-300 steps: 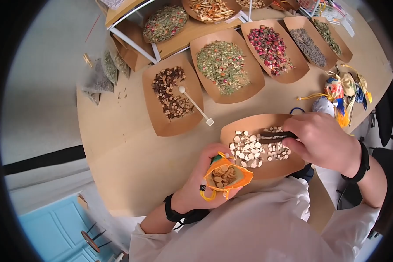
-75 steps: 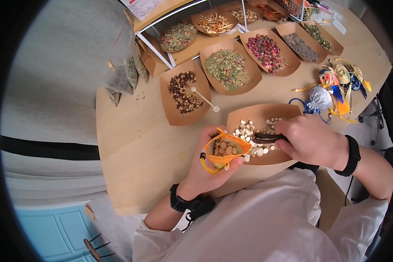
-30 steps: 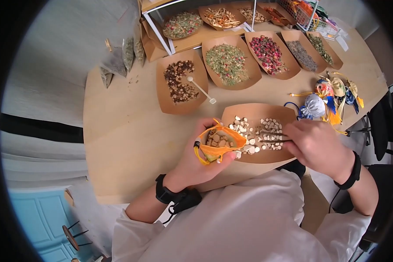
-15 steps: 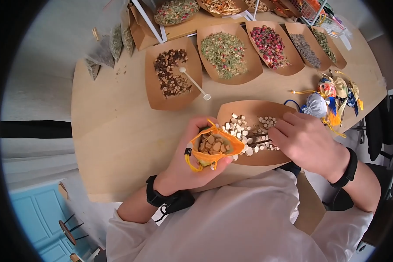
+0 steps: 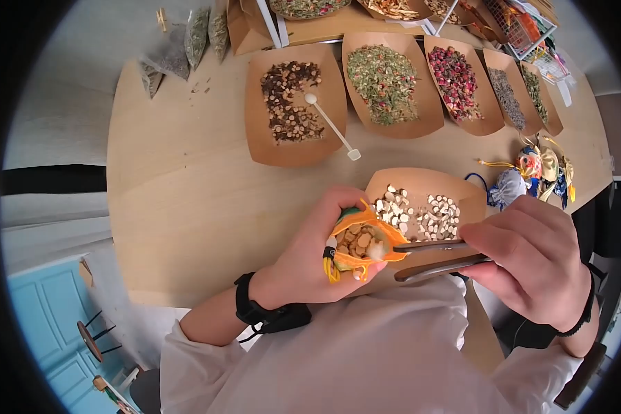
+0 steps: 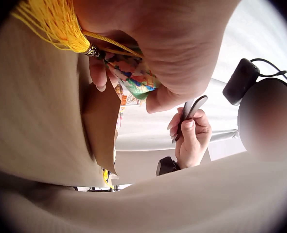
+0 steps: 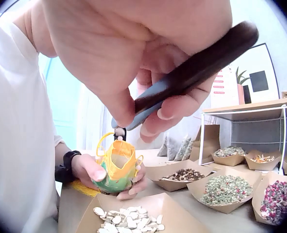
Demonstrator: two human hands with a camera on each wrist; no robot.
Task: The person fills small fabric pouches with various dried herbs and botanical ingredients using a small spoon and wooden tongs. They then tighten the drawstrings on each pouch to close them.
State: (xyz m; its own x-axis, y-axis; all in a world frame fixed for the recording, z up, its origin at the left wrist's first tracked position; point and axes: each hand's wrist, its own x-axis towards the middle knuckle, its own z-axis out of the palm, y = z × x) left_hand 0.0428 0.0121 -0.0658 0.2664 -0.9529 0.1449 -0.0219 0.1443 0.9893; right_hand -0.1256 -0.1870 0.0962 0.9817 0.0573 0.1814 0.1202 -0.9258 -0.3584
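Note:
The left hand (image 5: 309, 252) holds an orange-rimmed pouch (image 5: 393, 238) with its mouth up and tan slices inside. In the left wrist view the pouch (image 6: 133, 77) shows a patterned side and a yellow tassel (image 6: 56, 24). Dark tongs (image 5: 438, 270) are pinched in the right hand (image 5: 531, 265), their arms apart and tips at the right edge of the pouch mouth. A pale slice (image 5: 377, 250) lies on top inside the mouth. Behind the hands is a paper tray (image 5: 421, 181) of white slices (image 5: 440, 217). The right wrist view shows the pouch (image 7: 118, 170) green below its orange rim.
Paper trays of brown pieces (image 5: 290, 103), green herbs (image 5: 386, 83), rosebuds (image 5: 455, 79) and others line the back. A white spoon (image 5: 332, 127) crosses the brown tray. Small pouches (image 5: 531, 169) lie at right, clear herb bags (image 5: 197, 38) at back left. A rack (image 5: 324, 29) stands behind.
The right hand and tongs have lifted from the white slices and moved toward the camera, beside the pouch mouth. The tongs' arms have spread, and a pale slice now shows in the pouch.

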